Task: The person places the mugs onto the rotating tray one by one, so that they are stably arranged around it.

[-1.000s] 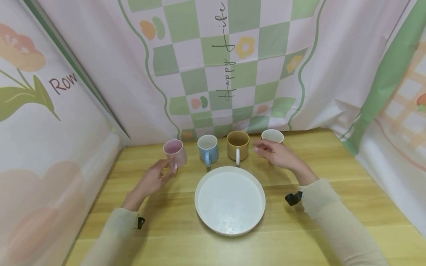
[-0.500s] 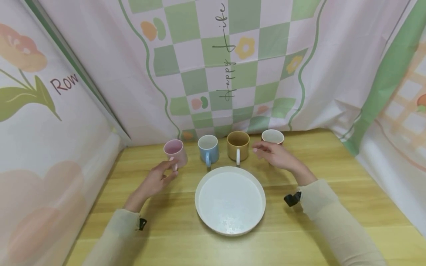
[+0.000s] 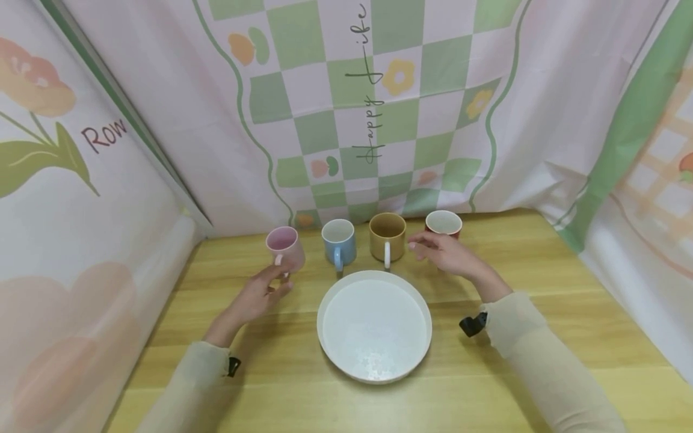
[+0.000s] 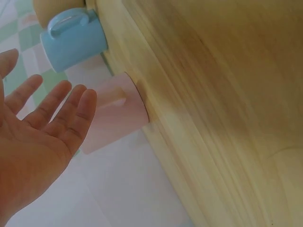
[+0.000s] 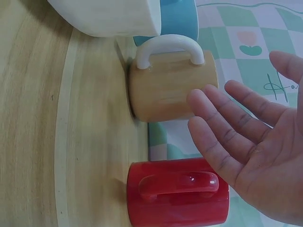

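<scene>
My left hand [image 3: 253, 296] is nearest the pink mug [image 3: 290, 252], just in front of its handle. In the left wrist view its fingers [image 4: 79, 116] are loosely bent and hold nothing; they overlap the mug, and contact cannot be made out. My right hand [image 3: 453, 257] hovers in front of the red mug [image 5: 180, 210], near the tan mug [image 5: 165, 90] with a white handle. Its fingers [image 5: 232, 135] are relaxed, with nothing in them. Between the pink and tan mugs stands a blue mug [image 3: 340, 246]. All the mugs are upright.
A round white tray [image 3: 373, 325] lies on the wooden table [image 3: 260, 373] in front of the mugs, between the arms. Behind the mugs hangs a green-and-white checked curtain [image 3: 360, 135]. Printed cloth [image 3: 70, 228] lines the left side, and more hangs at the right.
My left hand has drifted slightly to the right in front of the pink mug's handle. The right hand has shifted a little left toward the tan mug. Mugs and tray have stayed put.
</scene>
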